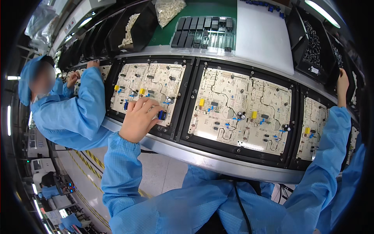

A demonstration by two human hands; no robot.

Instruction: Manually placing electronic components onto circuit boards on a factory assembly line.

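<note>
The person's left hand [138, 119] is resting on the lower edge of the left circuit board [150, 91], a pale panel lying in a black carrier frame [187, 97] on the curved grey conveyor surface [202, 160]. Its grip is loosely curled, fingers bent down onto the board, and the fingertips are touching a small blue component [161, 115] near the board's lower right corner; whether the fingers are actually pinching that part I cannot tell. The right hand [343, 84] is reaching far up and to the right, into a black parts bin [315, 46] holding dark components, and its fingers are hidden at the bin's edge, so how far its grip is open I cannot tell. Between the two hands a second circuit board [241, 109] is lying in its own frame, carrying yellow, blue and black parts. Beyond the boards a clear tray of black relays [202, 31] is sitting on a green mat [210, 9], beside a clear bag of white parts [169, 9]. To the left, a co-worker in a blue gown [74, 113] is leaning over another board on the same line.
</note>
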